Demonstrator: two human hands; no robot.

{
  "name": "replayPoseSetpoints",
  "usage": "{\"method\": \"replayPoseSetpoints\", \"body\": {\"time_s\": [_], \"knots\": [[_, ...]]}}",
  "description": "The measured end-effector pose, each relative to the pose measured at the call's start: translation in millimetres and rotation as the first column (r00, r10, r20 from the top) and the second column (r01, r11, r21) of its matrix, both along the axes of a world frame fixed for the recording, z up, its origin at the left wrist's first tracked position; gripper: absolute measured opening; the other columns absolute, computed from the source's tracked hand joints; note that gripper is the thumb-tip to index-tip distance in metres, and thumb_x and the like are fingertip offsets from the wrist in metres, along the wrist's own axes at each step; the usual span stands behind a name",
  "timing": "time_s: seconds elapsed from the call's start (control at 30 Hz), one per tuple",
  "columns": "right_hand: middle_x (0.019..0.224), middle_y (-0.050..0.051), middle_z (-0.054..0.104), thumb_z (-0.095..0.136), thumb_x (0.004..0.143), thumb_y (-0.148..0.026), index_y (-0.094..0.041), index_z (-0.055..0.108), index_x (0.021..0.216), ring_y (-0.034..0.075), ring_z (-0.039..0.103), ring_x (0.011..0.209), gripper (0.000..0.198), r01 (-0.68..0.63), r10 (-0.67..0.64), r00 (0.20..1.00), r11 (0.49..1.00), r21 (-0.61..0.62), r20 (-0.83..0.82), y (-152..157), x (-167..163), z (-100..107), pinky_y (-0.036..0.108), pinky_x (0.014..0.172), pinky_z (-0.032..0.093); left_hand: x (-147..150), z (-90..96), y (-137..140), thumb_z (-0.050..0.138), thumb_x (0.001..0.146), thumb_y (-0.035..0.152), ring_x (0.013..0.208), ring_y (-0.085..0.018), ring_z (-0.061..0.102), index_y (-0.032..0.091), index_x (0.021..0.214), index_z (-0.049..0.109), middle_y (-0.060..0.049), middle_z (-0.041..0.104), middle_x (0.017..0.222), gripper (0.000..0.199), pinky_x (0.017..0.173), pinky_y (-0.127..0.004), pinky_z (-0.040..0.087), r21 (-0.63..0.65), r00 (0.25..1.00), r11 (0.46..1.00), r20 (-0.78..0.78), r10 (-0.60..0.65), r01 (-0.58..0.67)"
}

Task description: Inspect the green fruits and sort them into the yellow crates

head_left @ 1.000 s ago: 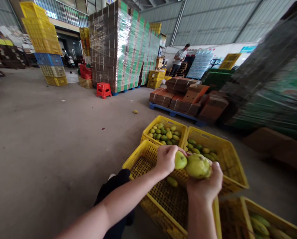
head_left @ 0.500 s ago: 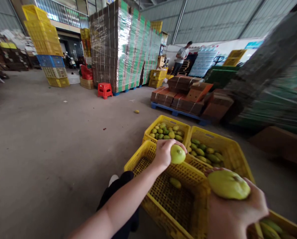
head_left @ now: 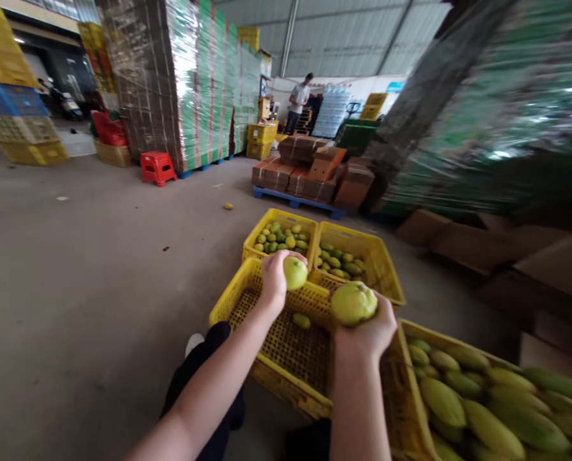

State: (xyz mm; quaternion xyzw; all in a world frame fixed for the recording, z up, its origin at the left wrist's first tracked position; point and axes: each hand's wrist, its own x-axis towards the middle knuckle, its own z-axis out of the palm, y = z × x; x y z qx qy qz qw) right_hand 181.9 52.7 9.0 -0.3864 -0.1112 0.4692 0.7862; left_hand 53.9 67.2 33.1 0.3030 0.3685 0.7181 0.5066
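My left hand (head_left: 274, 276) is closed around a yellow-green mango (head_left: 295, 273), above the far side of a yellow plastic crate (head_left: 286, 379). In my right hand (head_left: 384, 323), a larger, knobbly-ended mango (head_left: 354, 303) is gripped over that crate's right end. A single small mango (head_left: 301, 321) lies on the crate's slotted floor. Directly behind stand two more yellow crates with mangoes in them, one at the left (head_left: 248, 246) and one at the right (head_left: 386, 272). At the lower right, another crate (head_left: 413, 397) is filled with large green-yellow mangoes (head_left: 490, 429).
A blue pallet (head_left: 293, 202) bears bundled flat cardboard (head_left: 309, 186). Open cardboard boxes (head_left: 482, 246) lie at the right beside a wrapped stack (head_left: 468, 128). A red stool (head_left: 158, 168) and a loose fruit (head_left: 228, 206) are on the floor. A person (head_left: 298, 102) stands far back.
The view has turned right, so things appear further left and the full crate at lower right shows more. My right hand has moved forward, away from me, with its mango; both hands keep their hold.
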Motion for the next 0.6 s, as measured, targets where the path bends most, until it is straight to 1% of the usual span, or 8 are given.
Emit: {"method": "replayPoseSetpoints", "body": {"time_s": [0.1, 0.17, 0.23, 0.3, 0.4, 0.47, 0.53, 0.6], "knots": [[0.059, -0.006, 0.063, 0.058, 0.074, -0.027, -0.022, 0.06, 0.072, 0.014, 0.061, 0.054, 0.006, 0.162, -0.16, 0.987, 0.981, -0.104, 0.028, -5.1, -3.9, 4.4, 0.025, 0.046, 0.051, 2.5, -2.3, -3.1, 0.05, 0.068, 0.041, 0.06, -0.018, 0.061, 0.02, 0.05, 0.067, -0.006, 0.067, 0.057, 0.033, 0.062, -0.028, 0.046, 0.018, 0.999, 1.0, -0.03, 0.011, -0.011], [0.056, -0.007, 0.061, 0.063, 0.072, -0.027, -0.021, 0.061, 0.071, 0.012, 0.057, 0.048, 0.007, 0.173, -0.165, 0.984, 0.976, -0.133, 0.068, -6.4, -12.1, 3.4, 0.023, 0.042, 0.047, 9.8, -6.2, -9.0, 0.05, 0.07, 0.04, 0.059, -0.018, 0.061, 0.02, 0.049, 0.066, -0.005, 0.066, 0.057, 0.033, 0.063, -0.029, 0.046, 0.052, 0.994, 0.998, -0.103, -0.022, 0.028], [0.053, -0.008, 0.059, 0.065, 0.071, -0.028, -0.02, 0.06, 0.07, 0.011, 0.054, 0.045, 0.009, 0.138, -0.131, 0.99, 0.98, -0.147, 0.058, -6.9, -20.9, 0.7, 0.022, 0.039, 0.045, 17.4, -10.5, -14.6, 0.05, 0.072, 0.039, 0.06, -0.018, 0.061, 0.02, 0.049, 0.066, -0.004, 0.067, 0.057, 0.033, 0.064, -0.029, 0.046, 0.077, 0.986, 0.996, -0.161, -0.041, 0.054], [0.053, -0.008, 0.059, 0.063, 0.072, -0.028, -0.02, 0.06, 0.068, 0.011, 0.055, 0.045, 0.01, 0.081, -0.081, 0.997, 0.985, -0.155, 0.009, -7.2, -27.2, -1.6, 0.021, 0.041, 0.046, 21.3, -13.9, -17.6, 0.051, 0.073, 0.039, 0.061, -0.019, 0.061, 0.021, 0.05, 0.067, -0.004, 0.067, 0.058, 0.033, 0.065, -0.03, 0.046, 0.079, 0.981, 0.994, -0.184, -0.059, 0.074], [0.052, -0.008, 0.059, 0.063, 0.071, -0.029, -0.02, 0.059, 0.067, 0.01, 0.056, 0.045, 0.01, 0.05, -0.053, 0.999, 0.984, -0.172, -0.013, -7.5, -30.5, -2.6, 0.021, 0.042, 0.046, 18.9, -15.8, -16.6, 0.051, 0.074, 0.037, 0.064, -0.02, 0.063, 0.021, 0.051, 0.067, -0.004, 0.068, 0.059, 0.032, 0.067, -0.031, 0.047, 0.09, 0.974, 0.989, -0.202, -0.102, 0.122], [0.051, -0.009, 0.06, 0.065, 0.07, -0.031, -0.02, 0.06, 0.067, 0.011, 0.055, 0.045, 0.012, 0.043, -0.044, 0.999, 0.983, -0.177, -0.001, -7.7, -30.4, -2.4, 0.021, 0.041, 0.045, 15.0, -15.9, -14.2, 0.052, 0.074, 0.036, 0.067, -0.02, 0.065, 0.021, 0.055, 0.068, -0.003, 0.069, 0.063, 0.03, 0.07, -0.031, 0.047, 0.12, 0.973, 0.984, -0.206, -0.101, 0.128], [0.054, -0.007, 0.064, 0.067, 0.068, -0.033, -0.02, 0.063, 0.068, 0.012, 0.058, 0.048, 0.014, 0.024, -0.023, 1.0, 0.987, -0.156, 0.006, -8.0, -30.1, -2.4, 0.022, 0.044, 0.048, 11.5, -16.1, -11.4, 0.054, 0.075, 0.036, 0.07, -0.019, 0.066, 0.02, 0.064, 0.071, -0.003, 0.072, 0.073, 0.025, 0.072, -0.031, 0.048, 0.141, 0.981, 0.983, -0.166, -0.096, 0.12], [0.059, -0.005, 0.069, 0.067, 0.066, -0.034, -0.019, 0.068, 0.068, 0.013, 0.063, 0.053, 0.015, -0.014, 0.018, 0.999, 0.995, -0.098, 0.036, -8.7, -30.0, -2.3, 0.024, 0.051, 0.052, 8.4, -16.6, -8.4, 0.057, 0.074, 0.037, 0.072, -0.019, 0.068, 0.02, 0.076, 0.071, -0.002, 0.073, 0.086, 0.022, 0.072, -0.031, 0.049, 0.129, 0.991, 0.984, -0.071, -0.117, 0.125]]}}
